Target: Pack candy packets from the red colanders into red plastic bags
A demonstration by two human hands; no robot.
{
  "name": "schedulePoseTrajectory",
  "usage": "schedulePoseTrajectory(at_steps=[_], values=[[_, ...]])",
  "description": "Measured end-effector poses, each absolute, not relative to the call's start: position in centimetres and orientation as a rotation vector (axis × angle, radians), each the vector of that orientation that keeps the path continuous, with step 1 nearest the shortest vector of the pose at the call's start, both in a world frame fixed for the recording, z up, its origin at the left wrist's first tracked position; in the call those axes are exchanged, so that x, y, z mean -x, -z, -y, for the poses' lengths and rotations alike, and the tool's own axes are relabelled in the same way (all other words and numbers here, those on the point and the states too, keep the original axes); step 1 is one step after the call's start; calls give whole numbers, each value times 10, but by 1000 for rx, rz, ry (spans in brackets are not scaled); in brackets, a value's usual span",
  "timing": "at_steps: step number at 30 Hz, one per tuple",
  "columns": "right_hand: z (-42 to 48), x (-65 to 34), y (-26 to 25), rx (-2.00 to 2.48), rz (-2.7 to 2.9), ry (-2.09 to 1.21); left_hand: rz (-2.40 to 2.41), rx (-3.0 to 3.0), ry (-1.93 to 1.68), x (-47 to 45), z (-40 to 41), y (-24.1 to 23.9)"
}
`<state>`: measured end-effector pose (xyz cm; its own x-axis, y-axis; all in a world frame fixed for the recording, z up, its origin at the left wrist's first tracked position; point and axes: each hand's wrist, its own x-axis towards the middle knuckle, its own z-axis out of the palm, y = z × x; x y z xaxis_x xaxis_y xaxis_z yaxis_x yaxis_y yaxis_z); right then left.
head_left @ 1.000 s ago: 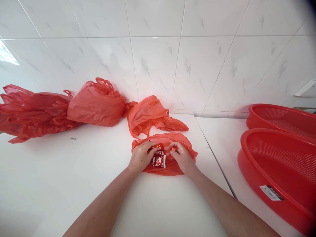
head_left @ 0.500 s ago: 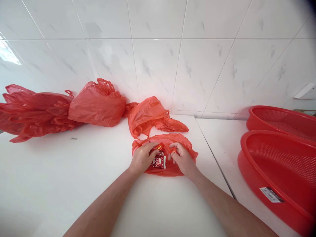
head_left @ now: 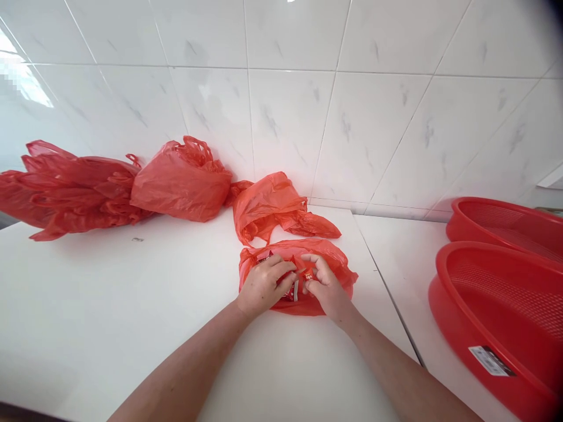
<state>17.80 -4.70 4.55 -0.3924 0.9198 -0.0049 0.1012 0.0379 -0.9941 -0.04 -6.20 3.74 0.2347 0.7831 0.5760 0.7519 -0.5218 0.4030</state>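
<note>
On the white counter an opened red plastic bag [head_left: 323, 305] lies spread under both hands. Inside it is a dark red-and-white snack packet [head_left: 290, 292], mostly covered by my left hand [head_left: 269, 283]. The fingers of that hand are curled together over the packet, and what they pinch is hidden. My right hand [head_left: 328, 288] is closed with thumb and fingers on a small red packet [head_left: 309, 276] with pale yellow print. Another dark red packet [head_left: 265, 257] shows at the bag's back left, behind my left hand.
Behind the bag lies a crumpled red plastic bag [head_left: 268, 202]. Further left stand a filled red bag [head_left: 182, 184] and a heap of red bags [head_left: 83, 193] against the tiled wall. Two red plastic baskets [head_left: 453, 316] occupy the right, past the counter seam [head_left: 396, 308].
My left hand has shifted right and down over the snack packet, and the small yellow-printed packet at its fingertips is now hidden. My right hand has barely moved. The whole view has tilted slightly.
</note>
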Motion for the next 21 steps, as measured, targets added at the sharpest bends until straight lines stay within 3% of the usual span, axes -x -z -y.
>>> schedulePoseTrajectory(at_steps=[9, 15, 21], values=[[49, -173, -43, 957, 1624, -1520, -1443, -2465, -1169, -1, 64, -42], [40, -177, -39, 1051, 1622, -1390, -1517, -2209, -1292, 2, 63, -45], [34, -181, -37, 958, 1636, -1492, -1462, -1991, -1311, 5, 59, -46]])
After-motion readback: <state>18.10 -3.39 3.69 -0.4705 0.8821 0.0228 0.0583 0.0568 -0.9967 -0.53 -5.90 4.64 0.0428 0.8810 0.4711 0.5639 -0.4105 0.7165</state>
